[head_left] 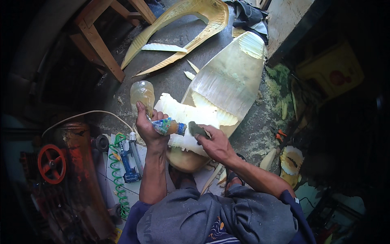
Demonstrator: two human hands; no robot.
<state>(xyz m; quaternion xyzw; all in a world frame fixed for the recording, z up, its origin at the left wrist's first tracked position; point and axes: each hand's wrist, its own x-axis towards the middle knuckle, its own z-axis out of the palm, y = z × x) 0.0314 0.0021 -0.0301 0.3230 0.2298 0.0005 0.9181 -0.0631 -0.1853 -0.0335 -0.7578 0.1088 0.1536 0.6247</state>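
Observation:
My left hand [148, 126] grips a clear plastic bottle [143, 94] of yellowish liquid, tipped so its colourful-labelled neck [168, 127] points right. My right hand [215, 144] holds a small dark green pad [198, 129] right at the bottle's mouth. Both hands hover over a large pale boat-shaped carved piece [227, 87] lying on the ground, with white ridged carving [183, 114] across its near end.
A curved yellow carved piece [191, 16] and pale offcuts [162, 47] lie farther away beside a wooden stool [99, 38]. On my left sit a blue air tool [128, 158] with green coiled hose [118, 175] and a red handwheel [51, 163]. Shavings [260, 134] litter the right.

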